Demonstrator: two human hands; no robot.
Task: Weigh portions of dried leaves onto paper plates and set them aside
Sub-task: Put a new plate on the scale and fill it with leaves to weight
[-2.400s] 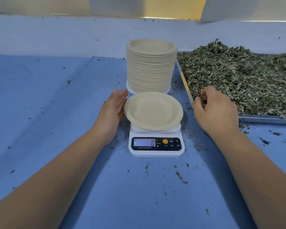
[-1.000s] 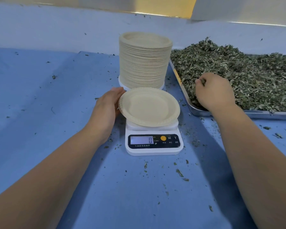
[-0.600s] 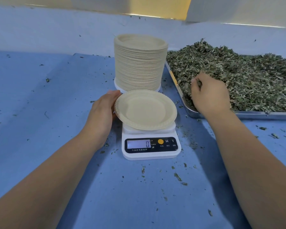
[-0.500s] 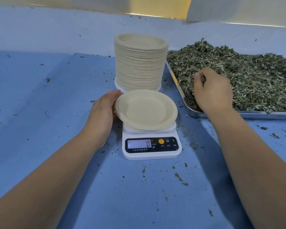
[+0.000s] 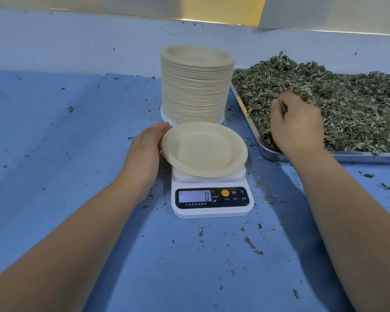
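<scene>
Since the earliest frame the right hand (image 5: 297,124) has gone from the near corner of the tray (image 5: 266,154) further into the dried leaves (image 5: 351,104). The left hand (image 5: 144,152) has kept its post.

Findings:
- Scale (image 5: 212,206) stands on the blue surface (image 5: 77,131); its display (image 5: 195,195) reads 0.
- One paper plate (image 5: 204,149) sits on the scale, bare of leaves, overhanging the platform to the left.
- Stack of plates (image 5: 197,84) stands just behind the scale.
- The tray, heaped with the leaves, lies to the right of the scale and a little behind it.
- Left hand: fingers straight and relaxed, laid against the plate's left rim, apparently steadying it.
- Right hand: fingers curled down into the heap, closed on leaves; a shred shows between thumb and forefinger. How much is held cannot be told.

Assessment: the portion is being gathered and nothing is weighed yet. The coming move turns on one relation: the plate lies to the left of the right hand and nearer the person, past the tray's rim. The plate is round, so approach angle matters little. Crumbs may drop on the surface during the carry.
</scene>
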